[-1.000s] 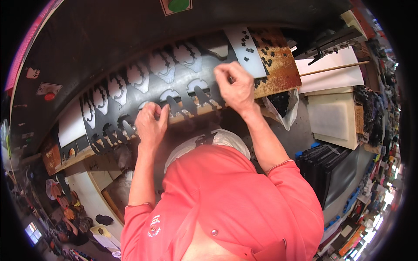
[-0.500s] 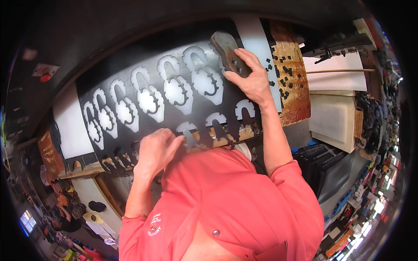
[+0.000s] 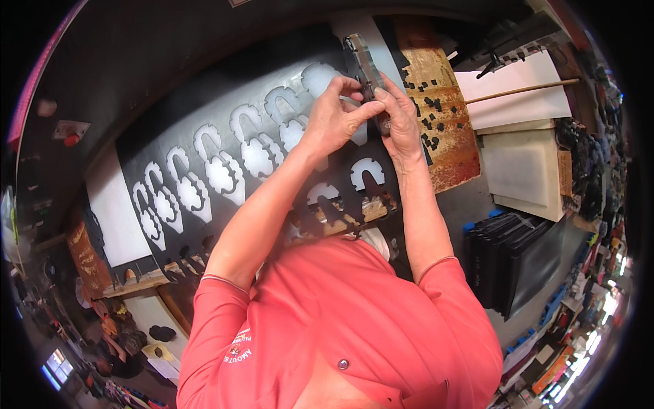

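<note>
A dark metal cutting die (image 3: pixel 361 58), long and narrow, is tilted up on its edge above the far right of a black sheet (image 3: pixel 184 228). My right hand (image 3: pixel 402 129) grips its near end, with the thumb on the side facing my left hand. My left hand (image 3: pixel 332 119) reaches across, its curled fingers and thumb closed against the die's left side. Whether those fingers also pinch a small piece is hidden. Rows of horseshoe-like cut-outs (image 3: pixel 225 170) run along the sheet, showing a pale surface underneath.
A white board (image 3: pixel 119 218) shows beyond the sheet's left end. On the right, a worn brown board (image 3: pixel 439 150) carries scattered small black scraps. Past it stand a pale box (image 3: pixel 521 167) and a stack of black sheets (image 3: pixel 501 255). A dark machine body (image 3: pixel 170 61) overhangs the far side.
My left hand has moved from the sheet's near edge up and right to the die. My right hand has lifted and turned the die from lying flat onto its edge.
</note>
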### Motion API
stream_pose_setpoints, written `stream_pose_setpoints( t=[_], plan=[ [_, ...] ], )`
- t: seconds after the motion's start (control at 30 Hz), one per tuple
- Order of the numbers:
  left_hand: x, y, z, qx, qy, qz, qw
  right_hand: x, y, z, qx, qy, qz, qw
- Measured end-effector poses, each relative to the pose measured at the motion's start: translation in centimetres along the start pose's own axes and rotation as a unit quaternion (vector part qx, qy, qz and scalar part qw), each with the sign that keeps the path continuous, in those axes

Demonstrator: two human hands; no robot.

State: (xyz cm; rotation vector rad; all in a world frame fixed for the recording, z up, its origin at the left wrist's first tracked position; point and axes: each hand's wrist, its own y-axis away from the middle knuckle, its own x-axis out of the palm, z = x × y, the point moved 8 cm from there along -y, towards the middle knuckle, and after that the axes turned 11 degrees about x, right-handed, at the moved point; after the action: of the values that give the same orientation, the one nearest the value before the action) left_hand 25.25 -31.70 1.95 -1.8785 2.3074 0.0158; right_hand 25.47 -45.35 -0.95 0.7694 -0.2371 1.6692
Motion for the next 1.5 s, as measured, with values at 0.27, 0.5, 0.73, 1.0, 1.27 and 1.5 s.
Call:
stream_pose_setpoints(
  t=[0.27, 0.5, 0.73, 1.0, 1.27, 1.5],
  plan=[
    [-1.3, 1.4, 1.7, -0.014, 0.015, -0.060, 0.998, 0.1, 0.1, 0.2, -0.047, -0.017, -0.011, 0.999],
    [-7.9, 5.5, 2.8, -0.096, 0.027, -0.163, 0.982, 0.1, -0.3, -0.2, -0.120, 0.267, -0.102, 0.951],
    [-17.6, 10.4, 3.3, -0.132, 0.037, -0.299, 0.944, 0.2, -0.5, 0.1, -0.164, 0.294, -0.113, 0.935],
    [-23.4, 15.5, 1.3, -0.061, 0.003, -0.323, 0.945, 0.2, -1.0, -0.3, -0.129, 0.203, -0.078, 0.968],
    [-19.7, 15.4, -0.4, 0.004, 0.053, -0.300, 0.952, 3.2, 1.9, 8.6, -0.144, -0.066, 0.026, 0.987],
    [-18.4, 14.8, -0.2, 0.016, 0.075, -0.276, 0.958, 1.9, 0.4, 6.0, -0.072, -0.489, 0.124, 0.861]
  ],
)
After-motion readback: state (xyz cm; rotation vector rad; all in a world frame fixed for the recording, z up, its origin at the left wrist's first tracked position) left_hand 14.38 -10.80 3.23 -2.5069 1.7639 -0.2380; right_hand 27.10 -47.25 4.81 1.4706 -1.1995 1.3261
